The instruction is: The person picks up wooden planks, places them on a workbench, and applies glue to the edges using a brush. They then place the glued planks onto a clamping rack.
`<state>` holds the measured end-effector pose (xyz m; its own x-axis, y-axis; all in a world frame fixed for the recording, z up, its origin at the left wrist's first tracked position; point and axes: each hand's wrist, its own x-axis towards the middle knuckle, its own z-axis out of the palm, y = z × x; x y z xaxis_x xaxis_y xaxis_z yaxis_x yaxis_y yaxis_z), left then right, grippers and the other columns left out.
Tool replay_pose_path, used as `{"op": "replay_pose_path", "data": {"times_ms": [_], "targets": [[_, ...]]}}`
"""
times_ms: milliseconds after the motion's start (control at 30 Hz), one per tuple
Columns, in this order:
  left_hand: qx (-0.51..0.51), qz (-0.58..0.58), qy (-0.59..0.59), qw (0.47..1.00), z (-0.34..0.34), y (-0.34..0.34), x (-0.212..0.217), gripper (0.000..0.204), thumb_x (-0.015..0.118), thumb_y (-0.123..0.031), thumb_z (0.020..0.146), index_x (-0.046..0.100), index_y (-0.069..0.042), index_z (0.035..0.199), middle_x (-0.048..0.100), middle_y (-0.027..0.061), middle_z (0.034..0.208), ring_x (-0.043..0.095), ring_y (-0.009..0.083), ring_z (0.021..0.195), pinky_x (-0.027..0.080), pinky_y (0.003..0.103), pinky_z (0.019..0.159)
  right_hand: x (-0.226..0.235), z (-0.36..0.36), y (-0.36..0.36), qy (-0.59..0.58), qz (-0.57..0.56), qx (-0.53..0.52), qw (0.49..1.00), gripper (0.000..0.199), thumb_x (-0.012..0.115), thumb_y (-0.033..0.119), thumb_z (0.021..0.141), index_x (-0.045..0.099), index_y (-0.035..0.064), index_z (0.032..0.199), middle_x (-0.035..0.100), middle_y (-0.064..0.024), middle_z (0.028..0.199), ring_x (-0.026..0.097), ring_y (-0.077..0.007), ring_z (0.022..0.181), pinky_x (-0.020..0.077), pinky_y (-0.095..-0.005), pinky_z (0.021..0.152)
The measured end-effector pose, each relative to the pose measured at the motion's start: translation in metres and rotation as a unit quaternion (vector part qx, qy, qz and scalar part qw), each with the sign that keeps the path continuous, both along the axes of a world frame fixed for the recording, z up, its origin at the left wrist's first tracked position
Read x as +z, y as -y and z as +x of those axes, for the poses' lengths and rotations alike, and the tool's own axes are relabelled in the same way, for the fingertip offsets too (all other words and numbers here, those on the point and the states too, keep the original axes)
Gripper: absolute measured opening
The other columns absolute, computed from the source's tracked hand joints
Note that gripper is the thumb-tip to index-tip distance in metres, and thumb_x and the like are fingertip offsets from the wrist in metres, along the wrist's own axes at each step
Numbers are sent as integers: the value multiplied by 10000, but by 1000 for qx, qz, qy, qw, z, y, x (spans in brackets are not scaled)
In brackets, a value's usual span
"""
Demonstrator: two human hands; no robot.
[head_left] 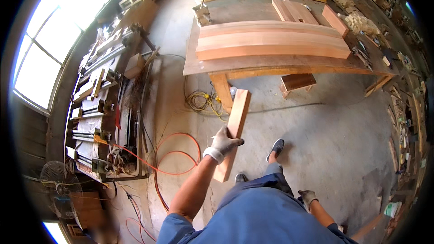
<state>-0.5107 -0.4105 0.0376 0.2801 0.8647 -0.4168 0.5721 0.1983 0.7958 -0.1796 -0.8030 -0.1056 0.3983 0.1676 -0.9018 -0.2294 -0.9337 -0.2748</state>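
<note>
Gloved left hand (224, 143) fingers wrap plank (233, 131) middle; right hand (308, 196) empty.

A workshop with a grey concrete floor (325, 126), stained and dusty. Bright daylight pours through a large paned window (54, 31) on the left. Below it stands a long machine (97, 108) crowded with metal parts, a fan (58, 178) near its end. Orange hose (176, 153) and yellow cable (201, 100) coil on the floor. Timber scraps (400, 122) line the right wall.

one head-worn fisheye view looks steeply down, from standing height, at the workshop floor (325, 126).
</note>
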Motion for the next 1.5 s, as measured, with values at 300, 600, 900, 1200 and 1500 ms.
{"op": "replay_pose_path", "data": {"times_ms": [300,600,900,1200,1500], "targets": [[53,12,129,990,148,-105,34,680,929,-235,717,592,18,1250,708,126,1090,676,214,968,554,366,896,-54,166,-221,-37,128,33,991,241,726,229,942,675,-3,977,670,-125,751,625,-216,556,540,-376,513],[122,-242,542,795,237,-215,57,460,729,-326,907,608,-3,1212,685,215,1174,694,351,998,577,476,919,87,180,-462,-38,404,134,904,391,771,351,922,683,7,1085,681,-70,823,650,-154,646,567,-320,589],[162,-236,564,774,312,-315,9,340,708,-227,941,598,-40,1203,690,180,1200,670,328,1084,546,484,991,200,131,-568,-102,401,221,883,680,847,395,849,598,-65,1285,728,-124,1094,702,-183,925,581,-321,813],[79,-263,412,869,329,-429,-15,502,733,-348,957,572,-3,1286,690,137,1146,675,254,1041,567,402,912,202,143,-672,128,344,226,902,634,859,350,748,663,-34,1214,751,-191,1020,734,-259,944,579,-381,864],[-137,387,-146,900,281,-485,-48,732,772,-462,844,562,-19,1388,490,274,1483,386,463,1427,239,580,1205,191,208,-728,286,249,372,847,612,824,364,761,656,-7,1219,715,-207,1111,688,-373,1045,543,-434,936]]}}
